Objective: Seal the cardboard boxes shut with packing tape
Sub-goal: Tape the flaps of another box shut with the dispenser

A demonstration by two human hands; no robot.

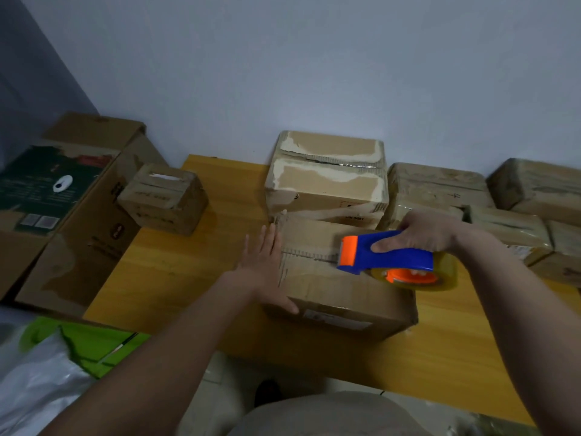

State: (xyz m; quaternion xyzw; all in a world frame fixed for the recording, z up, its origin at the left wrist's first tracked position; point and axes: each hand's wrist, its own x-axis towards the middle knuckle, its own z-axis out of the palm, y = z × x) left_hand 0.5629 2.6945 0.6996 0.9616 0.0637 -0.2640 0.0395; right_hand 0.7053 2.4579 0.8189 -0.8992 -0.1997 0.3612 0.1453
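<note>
A brown cardboard box (327, 278) lies on the yellow wooden table (176, 272) in front of me, its top flaps closed along a middle seam. My right hand (427, 236) grips a blue and orange tape dispenser (386, 253) with a clear tape roll (418, 276). The dispenser's orange front end sits on the seam near the box's middle. My left hand (267, 265) lies flat with straight fingers against the box's left edge, thumb on the near side.
A taller box (327, 180) stands right behind the one I work on. Several taped boxes (440, 184) crowd the table's back right. A small box (163, 199) sits at the left corner beside a large open carton (81, 215). Green item and white plastic (47, 366) lie lower left.
</note>
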